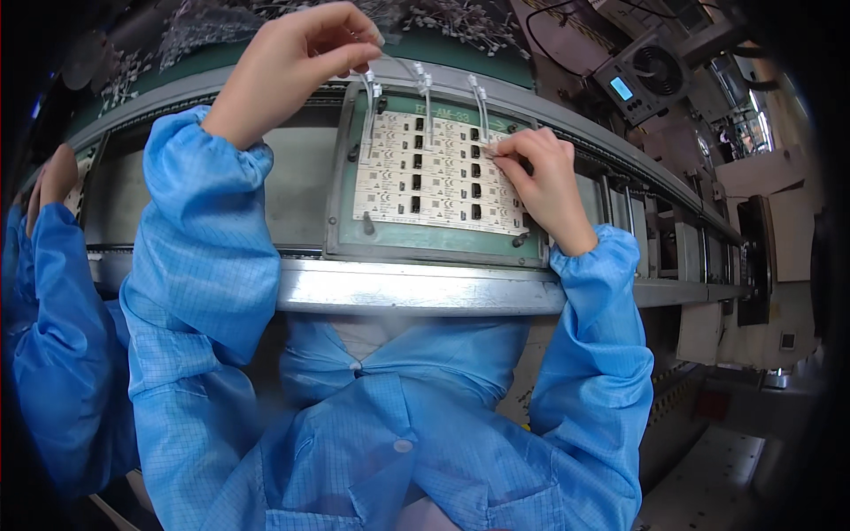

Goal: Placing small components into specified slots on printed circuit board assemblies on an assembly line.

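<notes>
A white circuit panel [438, 177] with rows of small black parts lies in a green-grey carrier frame [425, 241] on the conveyor. My left hand [292, 62] is raised above the frame's upper left corner, its fingers pinched on a thin white wire with a small connector [370, 84]. My right hand [540, 177] rests on the panel's right edge, fingertips pinching a small component at the board. Two more white wired connectors [425, 84] [476, 93] stand along the panel's top edge. Both my arms wear blue cleanroom sleeves.
A metal conveyor rail [416, 290] runs across below the frame. To the left, another person's blue sleeve [53, 292] and hand [55, 177] reach toward the line. A grey box with a fan and small screen [642, 75] stands at the upper right.
</notes>
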### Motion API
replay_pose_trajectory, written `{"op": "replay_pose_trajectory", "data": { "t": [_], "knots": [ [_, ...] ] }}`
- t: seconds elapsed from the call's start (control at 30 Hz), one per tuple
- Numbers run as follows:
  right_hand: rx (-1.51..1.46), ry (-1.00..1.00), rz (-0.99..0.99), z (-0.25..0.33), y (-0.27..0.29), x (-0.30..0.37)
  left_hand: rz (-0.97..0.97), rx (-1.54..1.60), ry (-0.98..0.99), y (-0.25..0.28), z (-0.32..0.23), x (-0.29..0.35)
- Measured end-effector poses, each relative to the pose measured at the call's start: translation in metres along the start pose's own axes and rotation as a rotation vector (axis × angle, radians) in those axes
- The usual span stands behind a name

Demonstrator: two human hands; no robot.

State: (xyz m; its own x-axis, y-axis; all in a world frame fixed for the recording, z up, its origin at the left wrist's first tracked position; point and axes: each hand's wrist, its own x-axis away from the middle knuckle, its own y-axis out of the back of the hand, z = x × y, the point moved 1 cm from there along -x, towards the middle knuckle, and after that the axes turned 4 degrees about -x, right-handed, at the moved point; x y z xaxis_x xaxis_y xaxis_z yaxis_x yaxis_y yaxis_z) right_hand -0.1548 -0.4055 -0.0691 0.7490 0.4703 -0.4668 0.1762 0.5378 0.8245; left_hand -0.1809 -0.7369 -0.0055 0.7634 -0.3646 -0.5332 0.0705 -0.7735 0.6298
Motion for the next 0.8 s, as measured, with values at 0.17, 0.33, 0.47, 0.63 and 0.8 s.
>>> {"op": "replay_pose_trajectory", "data": {
  "t": [0.17,0.33,0.47,0.63,0.8],
  "knots": [
    [0.003,-0.026,0.005,0.014,-0.002,-0.007,0.08,0.892,-0.587,-0.014,0.052,-0.013],
    [-0.165,-0.182,-0.007,0.0,-0.002,-0.004,0.03,0.44,0.312,-0.006,-0.001,-0.001],
    [-0.055,-0.035,-0.016,0.004,-0.008,-0.004,0.057,0.496,0.369,-0.009,-0.005,0.005],
    [0.004,-0.04,-0.03,0.003,-0.011,0.0,0.032,0.535,0.349,-0.015,0.003,0.004],
    [0.007,0.025,-0.065,-0.016,-0.009,-0.003,0.002,0.333,0.125,-0.017,-0.004,-0.003]
  ]
}}
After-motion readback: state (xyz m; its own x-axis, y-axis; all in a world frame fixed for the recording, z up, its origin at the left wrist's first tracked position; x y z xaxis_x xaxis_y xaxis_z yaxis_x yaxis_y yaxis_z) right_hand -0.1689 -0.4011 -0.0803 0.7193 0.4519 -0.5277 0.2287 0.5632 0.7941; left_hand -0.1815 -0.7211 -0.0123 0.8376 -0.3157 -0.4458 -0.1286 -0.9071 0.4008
